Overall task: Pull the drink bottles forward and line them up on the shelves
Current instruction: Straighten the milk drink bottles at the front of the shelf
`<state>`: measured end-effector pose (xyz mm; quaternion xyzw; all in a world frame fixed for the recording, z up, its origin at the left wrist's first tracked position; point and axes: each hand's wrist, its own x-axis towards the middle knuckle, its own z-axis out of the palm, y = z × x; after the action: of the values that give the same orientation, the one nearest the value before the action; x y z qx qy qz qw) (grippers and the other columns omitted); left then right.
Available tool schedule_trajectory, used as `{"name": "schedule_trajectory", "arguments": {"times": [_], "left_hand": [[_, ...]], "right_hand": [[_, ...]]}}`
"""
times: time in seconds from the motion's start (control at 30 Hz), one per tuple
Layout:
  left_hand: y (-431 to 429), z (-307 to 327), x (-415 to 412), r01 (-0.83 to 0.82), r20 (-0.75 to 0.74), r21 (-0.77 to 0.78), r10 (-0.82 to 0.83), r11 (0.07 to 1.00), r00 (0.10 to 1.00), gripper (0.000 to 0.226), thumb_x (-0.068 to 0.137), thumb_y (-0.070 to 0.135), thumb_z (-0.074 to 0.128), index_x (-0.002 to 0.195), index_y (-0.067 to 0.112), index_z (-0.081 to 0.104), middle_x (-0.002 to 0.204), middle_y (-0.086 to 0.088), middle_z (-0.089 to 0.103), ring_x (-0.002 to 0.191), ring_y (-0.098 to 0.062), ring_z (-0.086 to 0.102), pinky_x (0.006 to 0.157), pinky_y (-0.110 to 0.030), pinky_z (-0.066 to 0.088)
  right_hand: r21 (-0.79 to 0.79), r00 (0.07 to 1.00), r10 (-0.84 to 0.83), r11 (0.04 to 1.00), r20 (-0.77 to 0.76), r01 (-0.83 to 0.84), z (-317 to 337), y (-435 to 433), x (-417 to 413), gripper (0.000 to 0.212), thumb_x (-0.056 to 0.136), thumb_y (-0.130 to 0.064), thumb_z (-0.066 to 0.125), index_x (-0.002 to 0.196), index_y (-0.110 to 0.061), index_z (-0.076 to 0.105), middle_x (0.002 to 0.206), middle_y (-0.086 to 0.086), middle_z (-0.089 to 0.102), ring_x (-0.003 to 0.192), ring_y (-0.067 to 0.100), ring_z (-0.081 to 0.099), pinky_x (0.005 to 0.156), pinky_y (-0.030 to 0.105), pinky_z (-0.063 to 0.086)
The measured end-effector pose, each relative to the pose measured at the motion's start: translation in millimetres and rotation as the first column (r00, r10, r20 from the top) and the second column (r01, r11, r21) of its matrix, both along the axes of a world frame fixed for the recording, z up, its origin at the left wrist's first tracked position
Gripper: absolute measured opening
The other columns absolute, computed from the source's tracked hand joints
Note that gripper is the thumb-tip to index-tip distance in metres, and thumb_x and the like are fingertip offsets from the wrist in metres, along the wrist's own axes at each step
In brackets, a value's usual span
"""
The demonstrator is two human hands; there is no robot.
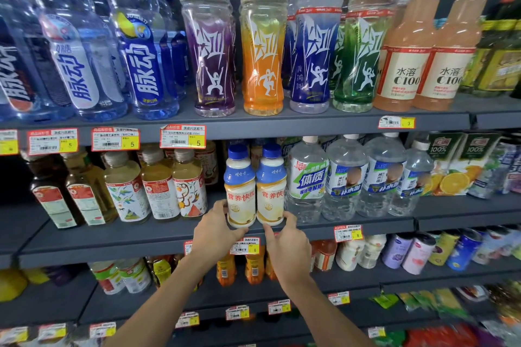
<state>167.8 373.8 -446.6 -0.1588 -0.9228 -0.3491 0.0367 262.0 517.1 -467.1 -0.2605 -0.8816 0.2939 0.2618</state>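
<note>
Two white milk-drink bottles with blue caps stand side by side at the front of the middle shelf (169, 236). My left hand (215, 229) grips the base of the left bottle (240, 186), thumb under its front and fingers round its left side. My right hand (287, 245) holds the base of the right bottle (271, 186), thumb at the front and fingers on its right side. Both bottles are upright and touch each other.
Tea bottles (158, 186) stand to the left, set further back on the shelf. Clear electrolyte bottles (307, 180) stand right beside the milk bottles. The shelf above carries sports drinks (263, 42). Price tags (244, 245) hang on the shelf edge by my hands.
</note>
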Motion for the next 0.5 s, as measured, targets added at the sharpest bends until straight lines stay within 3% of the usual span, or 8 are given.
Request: {"name": "schedule_trajectory", "arguments": {"times": [0.27, 0.5], "left_hand": [[0.1, 2.3, 3.4, -0.012, 0.002, 0.012, 0.012, 1.0, 1.0, 0.083, 0.07, 0.049, 0.085, 0.139, 0.026, 0.044, 0.128, 0.011, 0.064, 0.111, -0.009, 0.063, 0.081, -0.028, 0.055], [0.9, 4.3, 4.1, 0.002, 0.005, -0.011, -0.002, 1.0, 1.0, 0.084, 0.072, 0.048, 0.084, 0.141, 0.024, 0.043, 0.131, 0.008, 0.063, 0.116, -0.012, 0.061, 0.087, -0.03, 0.055]], "right_hand": [[-0.034, 1.0, 0.017, 0.999, -0.006, -0.017, 2.0, 0.2, 1.4, 0.061, 0.097, -0.053, 0.055, 0.145, -0.018, 0.042, 0.094, -0.005, 0.075, 0.091, 0.012, 0.071, 0.076, 0.026, 0.053], [-0.019, 1.0, -0.003, 1.0, 0.009, 0.004, 1.2, 0.4, 2.2, 0.058, 0.098, -0.054, 0.054, 0.143, -0.019, 0.043, 0.094, -0.006, 0.075, 0.09, 0.011, 0.071, 0.072, 0.024, 0.052]]}}
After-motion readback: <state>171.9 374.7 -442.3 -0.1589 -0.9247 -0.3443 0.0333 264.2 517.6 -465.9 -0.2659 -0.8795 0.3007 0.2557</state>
